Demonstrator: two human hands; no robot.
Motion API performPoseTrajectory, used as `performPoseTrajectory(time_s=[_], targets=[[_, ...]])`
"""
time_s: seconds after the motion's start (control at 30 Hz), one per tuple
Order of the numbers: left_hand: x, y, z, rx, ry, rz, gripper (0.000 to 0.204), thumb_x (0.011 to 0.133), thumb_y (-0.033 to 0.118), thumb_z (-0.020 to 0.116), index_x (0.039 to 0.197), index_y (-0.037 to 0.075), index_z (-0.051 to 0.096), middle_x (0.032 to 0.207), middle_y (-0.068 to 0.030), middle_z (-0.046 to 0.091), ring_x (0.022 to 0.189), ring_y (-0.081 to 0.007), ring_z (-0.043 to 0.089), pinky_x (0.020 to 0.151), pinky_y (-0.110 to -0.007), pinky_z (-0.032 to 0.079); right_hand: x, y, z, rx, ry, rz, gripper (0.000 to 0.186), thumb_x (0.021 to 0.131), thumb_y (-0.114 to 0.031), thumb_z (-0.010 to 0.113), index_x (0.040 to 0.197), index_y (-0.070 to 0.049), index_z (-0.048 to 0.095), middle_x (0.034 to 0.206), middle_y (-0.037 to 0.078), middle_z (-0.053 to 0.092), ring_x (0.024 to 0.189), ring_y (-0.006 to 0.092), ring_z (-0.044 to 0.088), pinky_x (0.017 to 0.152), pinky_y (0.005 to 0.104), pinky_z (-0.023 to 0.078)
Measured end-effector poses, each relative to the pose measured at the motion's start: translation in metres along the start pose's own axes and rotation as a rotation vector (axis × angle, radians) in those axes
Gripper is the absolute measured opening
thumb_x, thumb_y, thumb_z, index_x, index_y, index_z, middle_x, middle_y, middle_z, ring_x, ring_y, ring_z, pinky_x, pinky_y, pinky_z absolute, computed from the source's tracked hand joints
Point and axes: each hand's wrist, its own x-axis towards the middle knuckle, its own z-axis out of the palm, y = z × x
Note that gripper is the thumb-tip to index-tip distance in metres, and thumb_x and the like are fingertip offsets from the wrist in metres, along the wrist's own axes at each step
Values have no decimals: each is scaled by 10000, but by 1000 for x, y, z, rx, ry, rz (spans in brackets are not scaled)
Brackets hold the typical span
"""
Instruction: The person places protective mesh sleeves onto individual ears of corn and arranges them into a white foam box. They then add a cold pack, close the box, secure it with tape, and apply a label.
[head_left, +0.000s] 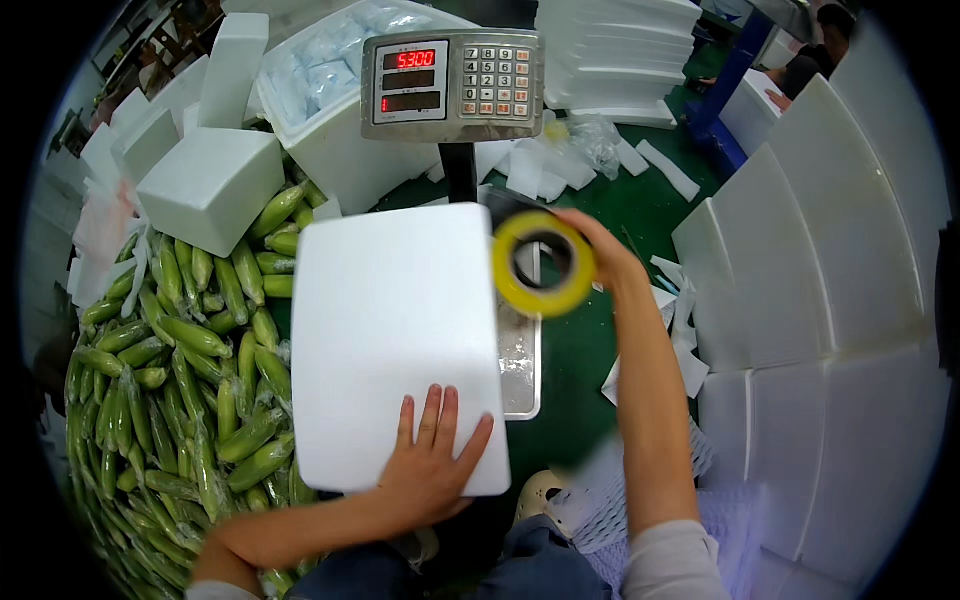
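A white foam box (395, 330) sits mid-frame on a scale (520, 370). The left hand (432, 465) lies flat on the lid's lower edge, fingers spread. The right hand (600, 250), right of centre, grips a blurred yellow tape roll (543, 264) at the box's upper right corner. The scale's display (452, 82) stands at top centre. Green corn (180, 370) is heaped at left; stacked foam boxes (830, 270) fill the right.

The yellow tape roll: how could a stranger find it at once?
Find the weighing scale with its red display. Below it lies a white foam box; at its right edge the right hand holds the tape roll, the only yellow ring among white foam.
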Motion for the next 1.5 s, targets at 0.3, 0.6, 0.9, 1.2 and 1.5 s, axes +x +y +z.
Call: performPoseTrajectory(time_s=[0.3,0.6,0.9,1.2,1.5], targets=[[25,11,-5,17,110,-322,1064,543,310,813,1415,-13,295,1444,-385,160,1354,-559,127,1066,-669,85,14,-33,34,-153,-145,149,326,842,-350,663,998,-66,627,875,63,659,753,149,640,705,299,559],[26,16,8,140,125,-336,1037,592,278,812,1425,-21,272,1448,-376,160,1365,-539,132,1058,-658,111,-291,107,-7,-47,59,158,500,872,-155,565,1349,-27,493,1278,88,560,1045,135,564,922,252,436],[-27,-57,-51,-64,-353,345,1013,701,641,672,1445,58,308,1514,-257,176,1400,-438,171,1121,-577,89,-313,163,46,1,87,71,495,877,-132,588,1348,-16,486,1369,66,499,1185,144,497,1009,280,374],[-37,-62,-19,105,-248,351,796,688,657,644,1351,247,485,1455,-263,304,1364,-471,240,1051,-703,111,-221,155,0,-324,262,-30,439,876,-222,584,1275,-42,558,1273,88,572,1176,175,528,1002,315,410],[80,-5,-15,94,49,-68,1072,543,302,816,1402,-59,285,1475,-280,231,1394,-447,185,1078,-647,111,19,-42,3,-278,-112,251,369,770,-433,703,875,-84,650,677,47,640,514,110,608,454,211,515]])
